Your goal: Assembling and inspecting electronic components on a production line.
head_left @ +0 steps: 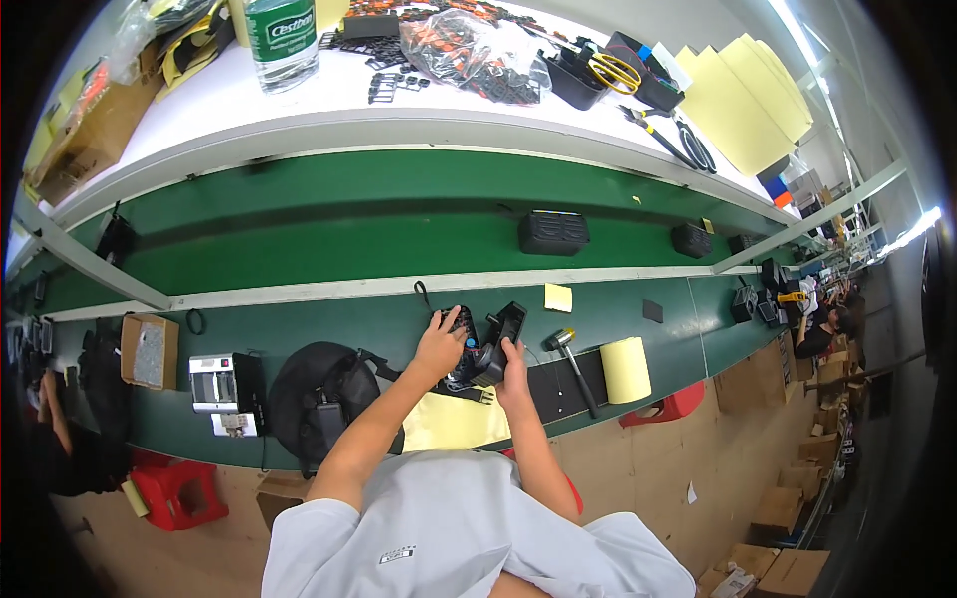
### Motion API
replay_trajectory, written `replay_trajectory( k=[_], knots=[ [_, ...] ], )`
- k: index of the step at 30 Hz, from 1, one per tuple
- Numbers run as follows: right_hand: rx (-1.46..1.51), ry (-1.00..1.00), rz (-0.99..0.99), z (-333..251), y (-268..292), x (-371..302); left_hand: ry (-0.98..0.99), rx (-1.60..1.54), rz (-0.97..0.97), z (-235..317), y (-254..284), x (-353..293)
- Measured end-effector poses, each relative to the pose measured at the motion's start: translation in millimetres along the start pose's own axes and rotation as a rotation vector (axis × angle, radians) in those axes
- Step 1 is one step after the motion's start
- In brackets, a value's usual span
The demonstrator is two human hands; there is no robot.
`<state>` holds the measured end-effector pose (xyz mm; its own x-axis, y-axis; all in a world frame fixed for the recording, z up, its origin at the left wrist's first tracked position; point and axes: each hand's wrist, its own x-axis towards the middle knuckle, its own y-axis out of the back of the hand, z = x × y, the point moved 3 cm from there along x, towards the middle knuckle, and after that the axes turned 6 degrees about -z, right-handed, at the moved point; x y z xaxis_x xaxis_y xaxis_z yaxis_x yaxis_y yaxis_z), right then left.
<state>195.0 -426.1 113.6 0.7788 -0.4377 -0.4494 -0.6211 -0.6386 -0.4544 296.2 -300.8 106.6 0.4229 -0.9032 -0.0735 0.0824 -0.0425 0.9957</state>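
Note:
In front of me a black plastic case (485, 371) stands opened over a yellow sheet (454, 419), with a small blue part showing inside. My left hand (441, 347) is closed on its left half, fingers bent over the inner side. The right half, a black box-like shell (509, 324), is gripped by my right hand (514, 373), thumb up along its side. A black strap with a buckle (477, 395) lies beneath the case. What exactly my left fingertips touch is too small to tell.
A hammer (572, 369) and a yellow roll (625, 370) lie right; a black bag (317, 404) and a white-and-black device (221, 384) sit left. Black cases (553, 232) rest on the green conveyor. The shelf above holds a water bottle (281, 45) and pliers (658, 135). Other people work at both sides.

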Motion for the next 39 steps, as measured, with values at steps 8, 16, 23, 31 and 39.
replay_trajectory(
  k=[8,16,23,31,39],
  knots=[
    [-0.563,0.169,-0.014,3,-4,-4,0.179,0.138,-0.056,20,-22,-3],
    [-0.989,0.321,0.025,-1,-8,-5,0.236,-0.114,0.155,3,8,-3],
    [-1.149,0.368,0.049,1,-26,-13,0.39,-0.54,0.359,-21,20,-15],
    [-1.504,0.535,0.057,8,-47,-25,0.556,-1.022,0.407,-28,-9,-52],
    [-1.58,0.508,0.059,16,-59,-25,0.517,-1.068,0.336,-27,-18,-55]
  ],
)
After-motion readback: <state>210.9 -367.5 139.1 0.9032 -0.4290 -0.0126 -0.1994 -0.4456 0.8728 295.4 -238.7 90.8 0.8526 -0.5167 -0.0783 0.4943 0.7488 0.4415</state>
